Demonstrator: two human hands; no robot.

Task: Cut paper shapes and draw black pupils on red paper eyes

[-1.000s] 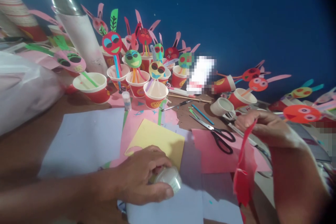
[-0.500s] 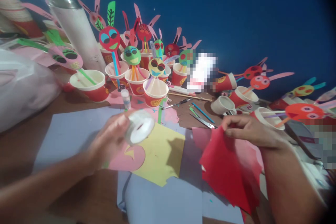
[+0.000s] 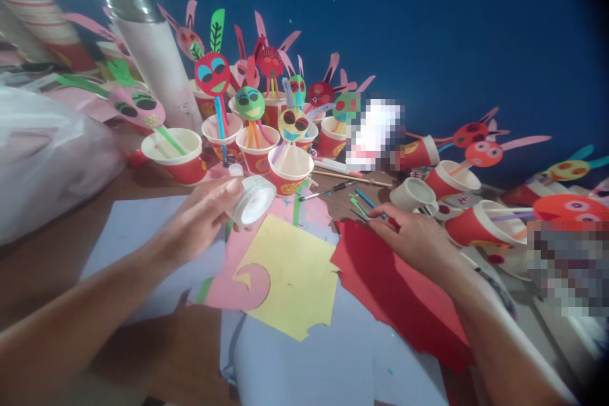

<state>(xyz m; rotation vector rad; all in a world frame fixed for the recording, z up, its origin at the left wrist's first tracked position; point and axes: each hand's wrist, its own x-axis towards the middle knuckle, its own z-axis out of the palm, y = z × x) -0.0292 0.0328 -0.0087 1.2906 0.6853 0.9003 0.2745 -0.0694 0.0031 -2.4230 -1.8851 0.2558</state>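
My left hand (image 3: 202,212) grips a roll of tape (image 3: 255,201), its round face tilted toward me, above the papers. My right hand (image 3: 404,231) reaches down at the far edge of a red paper sheet (image 3: 404,292), its fingers closed over a pair of scissors (image 3: 360,214). Only a bit of the blades shows beyond the fingertips; the rest is covered. Between the hands lies a yellow sheet (image 3: 290,292) with a cut edge. A pink paper circle (image 3: 259,295) with a small yellow shape on it overlaps its left side.
Red and white paper cups (image 3: 291,168) with paper-faced puppets on straws crowd the back. A tall flask (image 3: 152,57) and a plastic bag (image 3: 52,165) stand left. A pen (image 3: 328,191), a blue pencil (image 3: 365,196) and a white mug (image 3: 413,195) lie or stand near my right hand.
My right hand has let go of the red paper, which now lies flat on the table, and has moved left onto the scissors. My left hand keeps the tape, now slightly higher.
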